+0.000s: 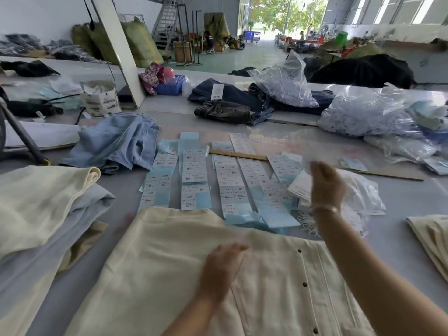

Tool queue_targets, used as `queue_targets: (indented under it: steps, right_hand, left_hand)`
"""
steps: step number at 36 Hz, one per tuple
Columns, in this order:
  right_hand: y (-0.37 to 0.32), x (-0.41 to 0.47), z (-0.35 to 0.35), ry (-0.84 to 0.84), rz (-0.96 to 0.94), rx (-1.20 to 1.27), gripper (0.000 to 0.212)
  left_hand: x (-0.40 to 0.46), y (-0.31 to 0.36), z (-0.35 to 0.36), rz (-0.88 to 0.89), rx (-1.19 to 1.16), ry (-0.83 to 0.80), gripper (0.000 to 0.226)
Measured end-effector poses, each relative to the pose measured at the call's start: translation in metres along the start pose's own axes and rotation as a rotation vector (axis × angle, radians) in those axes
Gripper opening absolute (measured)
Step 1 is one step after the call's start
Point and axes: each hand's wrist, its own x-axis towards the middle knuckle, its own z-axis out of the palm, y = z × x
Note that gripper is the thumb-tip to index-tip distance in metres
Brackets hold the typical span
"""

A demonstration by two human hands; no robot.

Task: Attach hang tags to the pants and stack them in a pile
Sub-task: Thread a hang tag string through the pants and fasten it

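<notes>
Cream pants (169, 258) lie flat on the table in front of me, waistband toward the far side, dark buttons down the fly at the right. My left hand (221, 270) rests on them with straight fingers. My right hand (326, 187) is raised over a heap of white hang tags (358, 195) at the right and is blurred; I cannot tell whether it holds a tag. Strips of white-and-blue printed labels (194, 175) lie in rows just beyond the waistband. A pile of folded cream and light-blue pants (41, 209) sits at the left.
A wooden ruler (238, 155) lies across the labels. Crumpled light-blue pants (116, 141) lie beyond the pile. Dark jeans (230, 103) and clear plastic bags (368, 112) fill the far right. More cream fabric (431, 236) shows at the right edge.
</notes>
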Motion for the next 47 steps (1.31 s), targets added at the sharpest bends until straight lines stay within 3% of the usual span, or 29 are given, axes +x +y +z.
queue_targets:
  steps: [1,3,5,7,9,11,13,16,18,21,31,38,45,47]
  right_hand:
    - [-0.011,-0.02,0.0,-0.087,-0.177,-0.048,0.016]
    - [-0.028,-0.063,0.0,-0.295,-0.486,-0.045,0.02]
    - [-0.031,-0.098,0.003,-0.489,-0.807,-0.074,0.024]
    - [-0.025,-0.125,0.007,-0.639,-1.028,-0.183,0.027]
    - [-0.017,-0.144,0.01,-0.782,-1.112,-0.26,0.026]
    - [-0.014,-0.154,0.013,-0.875,-1.152,-0.267,0.016]
    - [-0.018,-0.152,0.02,-0.91,-1.057,-0.202,0.021]
    - [-0.035,-0.131,0.04,-0.844,-0.681,-0.134,0.018]
    - [-0.043,-0.114,0.061,-0.858,-0.509,-0.224,0.017]
    - [-0.045,-0.101,0.098,-0.98,-0.523,-0.412,0.023]
    - [-0.034,-0.122,0.176,-1.285,-0.637,-0.739,0.033]
    - [-0.024,-0.119,0.182,-1.273,-0.651,-0.807,0.035]
    - [-0.023,-0.12,0.189,-1.21,-0.51,-0.718,0.023]
    - [-0.023,-0.12,0.192,-1.233,-0.449,-0.668,0.021]
  left_hand:
    - [0.002,0.005,-0.009,-0.164,-0.324,0.068,0.026]
    - [0.01,0.011,-0.021,-0.448,-0.854,0.021,0.054]
    - [0.019,0.007,-0.036,-0.506,-0.953,0.029,0.066]
    - [0.026,0.007,-0.048,-0.521,-0.965,0.044,0.063]
    - [0.032,0.004,-0.056,-0.556,-0.947,0.096,0.049]
    - [0.038,-0.007,-0.063,-0.591,-0.712,0.201,0.03]
    - [0.042,-0.015,-0.072,-0.483,-0.259,0.25,0.02]
    - [0.043,-0.028,-0.085,-0.202,0.325,0.211,0.021]
    - [0.039,-0.035,-0.087,-0.004,0.514,0.172,0.031]
    - [0.035,-0.043,-0.083,0.209,0.72,0.143,0.039]
    - [0.034,-0.039,-0.083,0.257,0.814,0.157,0.036]
    - [0.035,-0.039,-0.083,0.189,0.78,0.134,0.026]
    - [0.034,-0.039,-0.083,0.118,0.756,0.107,0.021]
    - [0.035,-0.039,-0.083,0.102,0.778,0.082,0.031]
